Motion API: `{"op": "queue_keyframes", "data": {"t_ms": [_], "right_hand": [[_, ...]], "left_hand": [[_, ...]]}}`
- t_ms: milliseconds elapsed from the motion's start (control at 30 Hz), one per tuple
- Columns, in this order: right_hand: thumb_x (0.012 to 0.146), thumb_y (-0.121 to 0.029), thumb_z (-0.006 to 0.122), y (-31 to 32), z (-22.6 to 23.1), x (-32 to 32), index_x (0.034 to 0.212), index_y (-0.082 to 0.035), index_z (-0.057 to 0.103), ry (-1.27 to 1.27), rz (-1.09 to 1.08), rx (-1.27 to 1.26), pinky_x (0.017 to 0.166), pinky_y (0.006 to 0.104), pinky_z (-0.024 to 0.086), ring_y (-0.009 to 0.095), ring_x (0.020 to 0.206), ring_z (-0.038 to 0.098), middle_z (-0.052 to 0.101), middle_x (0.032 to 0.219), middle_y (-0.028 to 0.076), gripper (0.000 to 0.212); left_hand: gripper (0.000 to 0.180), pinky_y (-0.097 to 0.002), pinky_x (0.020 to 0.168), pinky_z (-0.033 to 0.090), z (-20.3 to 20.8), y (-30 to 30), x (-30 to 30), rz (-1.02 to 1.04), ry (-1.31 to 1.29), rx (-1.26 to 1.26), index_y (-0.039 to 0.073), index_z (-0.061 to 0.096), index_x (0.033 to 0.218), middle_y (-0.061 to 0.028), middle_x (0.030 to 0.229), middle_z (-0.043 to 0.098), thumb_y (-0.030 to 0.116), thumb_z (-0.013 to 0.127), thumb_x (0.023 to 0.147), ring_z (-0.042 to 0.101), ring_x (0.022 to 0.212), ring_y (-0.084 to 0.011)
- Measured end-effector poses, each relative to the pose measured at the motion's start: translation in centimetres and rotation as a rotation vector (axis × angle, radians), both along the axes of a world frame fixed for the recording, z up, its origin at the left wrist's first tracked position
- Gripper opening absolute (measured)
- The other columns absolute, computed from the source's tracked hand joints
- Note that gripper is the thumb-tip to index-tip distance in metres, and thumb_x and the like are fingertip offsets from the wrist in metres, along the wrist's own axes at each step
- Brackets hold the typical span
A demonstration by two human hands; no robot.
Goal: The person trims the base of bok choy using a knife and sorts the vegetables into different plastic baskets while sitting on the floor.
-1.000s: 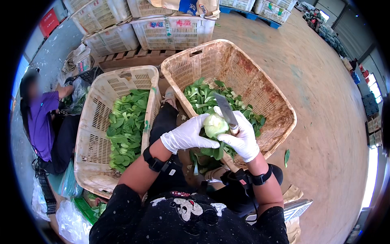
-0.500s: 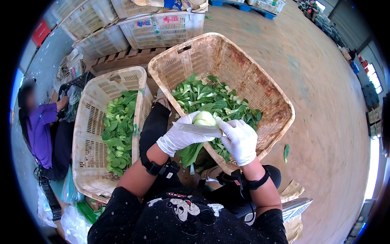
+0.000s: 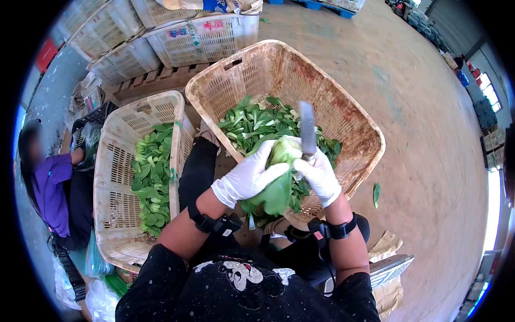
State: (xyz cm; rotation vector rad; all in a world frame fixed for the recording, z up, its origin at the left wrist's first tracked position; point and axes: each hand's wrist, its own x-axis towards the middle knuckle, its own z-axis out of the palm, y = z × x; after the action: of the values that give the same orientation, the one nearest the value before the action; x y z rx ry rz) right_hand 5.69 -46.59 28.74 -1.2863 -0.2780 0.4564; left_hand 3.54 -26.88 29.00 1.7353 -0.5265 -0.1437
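Over the near side of a stained crate (image 3: 343, 107), my gloved left hand (image 3: 248, 176) is closed round a bok choy (image 3: 279, 185). Its pale base points away from me and its green leaves hang toward me. My gloved right hand (image 3: 320, 174) grips a knife (image 3: 307, 129), the blade standing up and away from me. The fingers of that hand are close beside the bok choy's base; whether they touch it I cannot tell. Loose leaves and trimmings (image 3: 260, 122) lie in the stained crate beneath.
A paler crate (image 3: 110, 180) at my left holds several heads of bok choy (image 3: 153, 182). A person in a purple top (image 3: 53, 177) sits beyond it. Stacked white crates (image 3: 204, 40) stand on a wooden pallet at the back. One leaf (image 3: 376, 194) lies on the floor at right.
The knife has swung from lying across the bok choy's base to standing upright beside it. The bok choy has turned in my left hand, so more of its leaves show.
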Motion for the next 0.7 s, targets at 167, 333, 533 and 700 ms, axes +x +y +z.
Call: {"op": "queue_keyframes", "data": {"t_ms": [167,333,533,700], "right_hand": [[0.080,-0.029,0.073,-1.0,0.0,-0.1,0.126,-0.004,0.047,0.082,0.054,-0.039,0.070,0.0186,0.042,0.004,0.079,0.052,0.059,0.099,0.000,0.059],[0.077,-0.028,0.076,-1.2,-0.1,0.4,0.125,-0.004,0.048,-0.106,0.078,-0.077,0.089,0.0261,0.042,0.011,0.099,0.054,0.059,0.110,0.005,0.060],[0.073,-0.020,0.078,-0.2,0.5,-0.2,0.130,-0.001,0.046,-0.095,0.072,0.102,0.099,0.0309,0.038,0.015,0.111,0.051,0.056,0.122,0.006,0.068],[0.077,-0.010,0.076,0.5,-0.3,-1.2,0.128,-0.001,0.050,-0.140,-0.066,0.082,0.099,0.0319,0.040,0.017,0.115,0.053,0.055,0.126,0.008,0.058]], "left_hand": [[0.042,-0.0293,0.081,0.047,1.8,0.8,0.0,0.053,0.060,0.229,0.000,0.049,0.126,-0.0107,0.095,0.063,0.022,0.059,0.091,0.060,0.092,-0.0163],[0.029,-0.0256,0.060,0.048,2.7,0.5,0.3,0.258,-0.285,0.271,0.001,0.056,0.116,-0.0063,0.089,0.064,0.014,0.060,0.090,0.058,0.063,-0.0104],[0.070,-0.0350,0.106,0.033,-2.0,2.5,4.3,0.697,-0.419,0.441,-0.001,0.033,0.139,-0.0192,0.131,0.045,0.026,0.069,0.085,0.042,0.125,-0.0230],[0.082,-0.0317,0.107,0.031,-0.8,-0.7,-0.3,-0.064,0.311,-0.250,0.003,0.027,0.144,-0.0072,0.136,0.043,0.008,0.073,0.076,0.041,0.126,-0.0168]]}}
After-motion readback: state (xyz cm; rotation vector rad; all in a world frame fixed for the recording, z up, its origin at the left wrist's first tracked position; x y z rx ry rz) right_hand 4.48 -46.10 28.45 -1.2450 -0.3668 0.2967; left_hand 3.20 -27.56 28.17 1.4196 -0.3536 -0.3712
